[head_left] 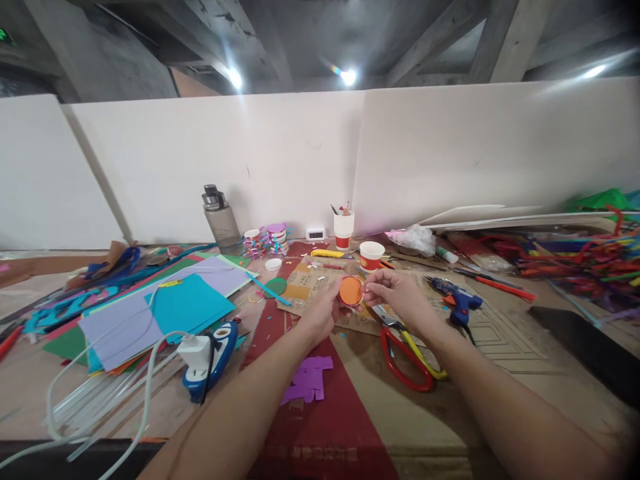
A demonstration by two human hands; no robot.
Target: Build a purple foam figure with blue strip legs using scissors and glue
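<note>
1. The left hand point(324, 308) and the right hand point(395, 293) meet above the middle of the desk point(500, 373), both holding one small paper cup point(351, 291) between them.
2. The paper cup is turned so that an orange disc covering its end faces the camera; a red band shows at its rim.
3. The left hand curls around the cup from the left, its fingers closed on the cup's side.
4. The right hand pinches the cup's right edge with thumb and fingertips, the other fingers bent.
5. Just below the right hand lie red-and-yellow-handled scissors point(407, 357) on a brown cardboard sheet point(310, 283).
6. To the right of the hands lies a blue glue gun point(457, 300) with an orange trigger.
7. Behind the hands stand a second red-and-white paper cup point(372, 255) and, farther back, a taller white cup point(344, 230) with tools in it.
8. A purple paper cut-out point(307, 379) lies on a dark red sheet point(320, 413) between the forearms.
9. On the left are sheets of coloured paper point(165, 303), a white charger point(196, 351) resting on a blue-and-white device, and clear glue sticks point(95, 393).
10. A grey water bottle point(221, 219) and a small white clock point(315, 233) stand by the white wall; the clock's display is too small to read.
11. Printing on the cardboard is too blurred to read.
</note>
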